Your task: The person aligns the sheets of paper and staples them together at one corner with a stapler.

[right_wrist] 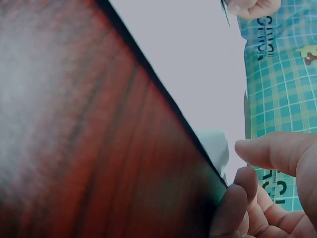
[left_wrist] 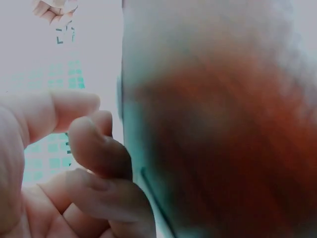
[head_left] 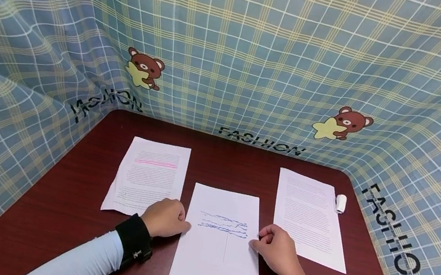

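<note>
A dark red-brown wooden desk (head_left: 68, 209) fills the lower half of the head view, walled on three sides by blue plaid cloth (head_left: 261, 52) printed with bears and "FASHION". At lower centre lies a middle sheet (head_left: 218, 254) with blue scribbles. The left hand (head_left: 165, 217) rests at its left edge, fingers loosely curled together; the right hand (head_left: 277, 251) pinches its right edge. A pink-marked page (head_left: 150, 177) lies left of centre, a printed page (head_left: 310, 216) right, a small white object (head_left: 340, 203) just beside it.
</note>
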Demonstrator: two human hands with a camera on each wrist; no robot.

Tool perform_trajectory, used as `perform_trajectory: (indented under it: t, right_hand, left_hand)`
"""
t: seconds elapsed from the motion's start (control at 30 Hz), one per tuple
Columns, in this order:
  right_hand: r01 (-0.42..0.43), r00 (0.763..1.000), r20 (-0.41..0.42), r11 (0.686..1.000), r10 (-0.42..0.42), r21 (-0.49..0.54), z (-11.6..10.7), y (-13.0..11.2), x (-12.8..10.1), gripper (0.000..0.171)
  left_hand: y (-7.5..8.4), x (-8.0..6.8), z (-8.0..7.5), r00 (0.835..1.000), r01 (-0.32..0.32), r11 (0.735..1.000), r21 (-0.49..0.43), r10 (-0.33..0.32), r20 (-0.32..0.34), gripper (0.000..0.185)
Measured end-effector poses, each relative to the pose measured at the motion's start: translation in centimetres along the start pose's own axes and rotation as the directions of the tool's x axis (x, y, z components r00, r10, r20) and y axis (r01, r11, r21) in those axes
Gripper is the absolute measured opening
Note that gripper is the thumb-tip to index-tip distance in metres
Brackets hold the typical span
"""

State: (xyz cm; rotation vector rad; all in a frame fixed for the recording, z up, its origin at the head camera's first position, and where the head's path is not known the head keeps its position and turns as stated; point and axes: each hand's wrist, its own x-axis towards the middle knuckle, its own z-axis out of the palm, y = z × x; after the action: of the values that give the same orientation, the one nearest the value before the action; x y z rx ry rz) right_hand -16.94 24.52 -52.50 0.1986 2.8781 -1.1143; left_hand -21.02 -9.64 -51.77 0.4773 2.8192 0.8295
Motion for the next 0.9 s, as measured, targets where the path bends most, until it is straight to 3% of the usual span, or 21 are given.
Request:
perform_trajectory:
  t: [0.2,0.47,0.73,0.9]
  right_hand:
    - [0.033,0.999,0.000,0.999,-0.033,0.021,0.3,-0.7,0.8,0.031]
    - [0.129,0.992,-0.023,0.990,-0.128,0.050,0.7,-4.3,2.6,0.032]
    - [0.224,0.974,0.014,0.972,-0.226,0.074,2.7,-10.1,5.0,0.033]
    - [0.251,0.964,0.057,0.961,-0.259,0.119,4.3,-13.0,6.3,0.030]
  left_hand:
    - [-0.1,0.0,-1.9,0.997,-0.017,1.000,-0.020,0.016,-0.071,0.048]
    - [-0.7,0.8,-4.5,0.994,0.041,0.999,-0.025,-0.043,-0.100,0.037]
    - [-3.9,1.7,-6.8,0.976,0.140,0.990,-0.005,-0.139,-0.167,0.020]
    - [-5.7,2.4,-8.5,0.962,0.208,0.977,0.041,-0.196,-0.192,0.039]
